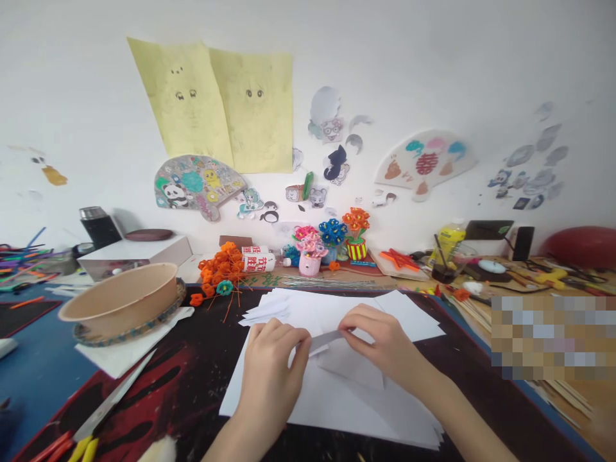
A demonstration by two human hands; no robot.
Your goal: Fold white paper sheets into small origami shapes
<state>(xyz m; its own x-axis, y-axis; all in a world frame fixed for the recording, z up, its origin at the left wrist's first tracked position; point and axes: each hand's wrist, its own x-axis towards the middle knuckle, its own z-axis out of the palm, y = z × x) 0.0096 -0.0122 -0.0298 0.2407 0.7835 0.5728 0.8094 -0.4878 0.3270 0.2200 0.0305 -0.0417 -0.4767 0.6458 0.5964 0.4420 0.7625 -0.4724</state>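
Between my two hands stretches a narrow folded strip of white paper, looking grey in shadow. My left hand pinches its left end between thumb and fingertips. At the strip's other end, the thumb and forefinger of my right hand are closed on it. Just under the strip lies a smaller piece of paper. Beneath both hands spreads a stack of white paper sheets. More folded paper pieces rest at the stack's upper left corner.
Scissors lie open at the lower left on a dark mat. Behind them stands a beige bowl. Orange craft flowers, a bottle and small flower pots line the back. Thin wooden sticks lie at right.
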